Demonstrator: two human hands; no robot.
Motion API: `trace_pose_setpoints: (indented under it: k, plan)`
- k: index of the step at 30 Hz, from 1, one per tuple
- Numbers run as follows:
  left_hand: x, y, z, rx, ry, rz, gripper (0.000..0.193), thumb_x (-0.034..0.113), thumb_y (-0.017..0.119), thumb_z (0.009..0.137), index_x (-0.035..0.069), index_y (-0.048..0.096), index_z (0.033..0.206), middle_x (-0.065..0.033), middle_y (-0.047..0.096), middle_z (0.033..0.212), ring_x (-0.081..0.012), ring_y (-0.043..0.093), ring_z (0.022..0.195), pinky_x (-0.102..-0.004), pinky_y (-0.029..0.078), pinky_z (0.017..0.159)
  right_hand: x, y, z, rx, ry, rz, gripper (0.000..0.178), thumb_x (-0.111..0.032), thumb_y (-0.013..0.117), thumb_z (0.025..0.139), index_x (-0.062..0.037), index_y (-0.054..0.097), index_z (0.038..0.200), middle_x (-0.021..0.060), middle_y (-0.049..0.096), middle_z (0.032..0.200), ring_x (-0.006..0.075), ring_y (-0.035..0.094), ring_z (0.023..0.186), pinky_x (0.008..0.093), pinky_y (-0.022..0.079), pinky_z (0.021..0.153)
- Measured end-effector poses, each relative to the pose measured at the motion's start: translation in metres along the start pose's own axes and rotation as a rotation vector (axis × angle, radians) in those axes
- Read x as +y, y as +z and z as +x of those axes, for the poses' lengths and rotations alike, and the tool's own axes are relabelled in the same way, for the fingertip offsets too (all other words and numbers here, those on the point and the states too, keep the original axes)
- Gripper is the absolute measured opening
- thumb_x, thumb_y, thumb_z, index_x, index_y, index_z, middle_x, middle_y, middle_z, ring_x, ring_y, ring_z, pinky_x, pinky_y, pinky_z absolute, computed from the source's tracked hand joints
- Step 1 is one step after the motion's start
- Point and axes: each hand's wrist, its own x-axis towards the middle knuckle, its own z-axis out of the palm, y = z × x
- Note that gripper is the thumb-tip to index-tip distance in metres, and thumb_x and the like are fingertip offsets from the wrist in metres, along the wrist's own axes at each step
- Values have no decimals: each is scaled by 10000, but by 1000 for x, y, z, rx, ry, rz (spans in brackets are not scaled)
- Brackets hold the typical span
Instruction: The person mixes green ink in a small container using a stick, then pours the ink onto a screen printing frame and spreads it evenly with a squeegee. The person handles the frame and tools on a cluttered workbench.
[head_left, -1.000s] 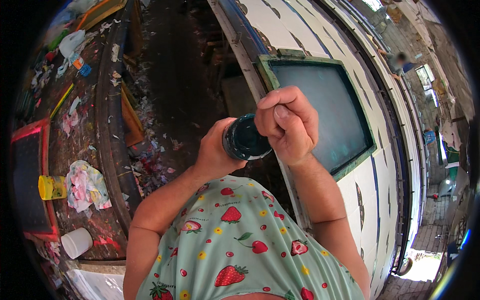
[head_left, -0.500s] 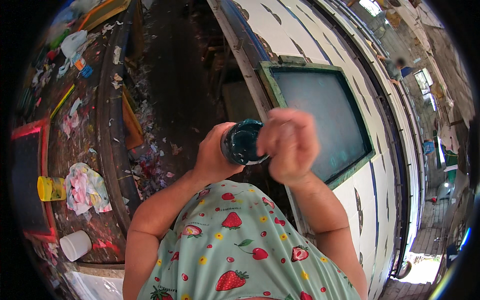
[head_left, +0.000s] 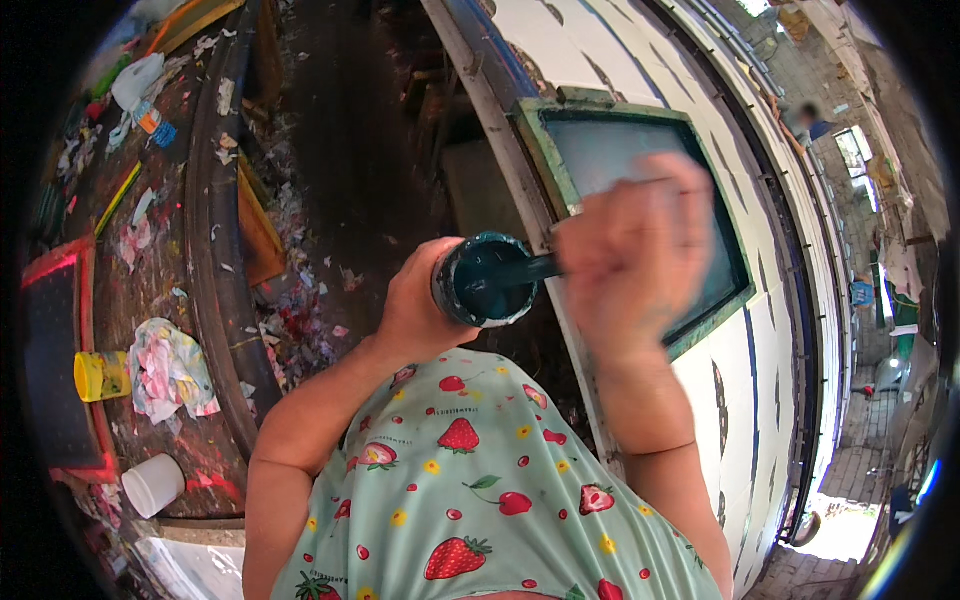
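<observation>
Teal ink: fills the jar (head_left: 487,280), frame centre.
Left hand (head_left: 420,310): grip closed round jar; keep it level.
Right hand (head_left: 635,255): blurred, fingers closed on stick (head_left: 530,268); stir slowly, clear of rim.

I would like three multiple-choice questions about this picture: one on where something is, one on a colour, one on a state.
1. Where is the yellow cup?
A. on the messy table at the person's left
B. on the framed screen
C. in the right hand

2. What colour is the paint inside the jar?
A. red
B. dark teal
C. white

3. How is the jar?
A. lidded, standing on the table
B. lying on the floor
C. open, held in the left hand with a tool dipped in

Answers:
1 A: it lies beside a stained rag on the table.
2 B: the inside shows dark teal.
3 C: the mouth is open and the blurred right hand holds a stick-like tool in it.
</observation>
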Motion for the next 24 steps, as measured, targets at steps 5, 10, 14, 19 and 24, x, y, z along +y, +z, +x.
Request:
trace_pose_setpoints:
  k: [5, 10, 14, 19, 24]
  plan:
    - [-1, -2, 2, 22, 38, 52, 961, 103, 1062, 655, 73, 589, 1491, -135, 715, 1380, -297, 736, 1292, -436, 591, 1108, -21, -14, 5, -66, -150, -87, 234, -226, 469, 1247, -64, 605, 1347, -42, 365, 691, 61, 299, 519, 274, 292, 432]
    - [-5, -6, -7, 1, 7, 95, 970, 115, 1062, 663, 61, 579, 1503, -143, 713, 1396, -303, 730, 1315, -438, 582, 1131, 11, -3, -8, -148, -125, 36, 183, -172, 459, 1246, -75, 589, 1331, -26, 381, 695, 73, 317, 515, 285, 315, 435]
    - [-3, -12, -11, 13, -60, 41, 963, 120, 1060, 676, 57, 577, 1508, -142, 713, 1408, -298, 722, 1339, -435, 578, 1147, -28, -9, 10, -135, -137, -1, 198, -192, 456, 1249, -74, 597, 1320, -18, 388, 690, 82, 331, 521, 291, 322, 437]
    - [4, -4, -6, -34, -59, 73, 961, 125, 1058, 693, 56, 569, 1517, -137, 710, 1432, -277, 718, 1345, -437, 575, 1161, 29, -1, -19, -82, -89, -7, 190, -120, 481, 1226, 0, 573, 1342, -18, 461, 695, 68, 401, 535, 264, 349, 477]
    - [1, -6, -7, -10, -4, -20, 979, 117, 1060, 676, 64, 569, 1521, -141, 712, 1426, -286, 723, 1340, -435, 576, 1149, -37, -7, 9, -120, -164, 39, 204, -156, 468, 1238, -22, 575, 1349, -15, 439, 698, 72, 370, 523, 275, 341, 458]
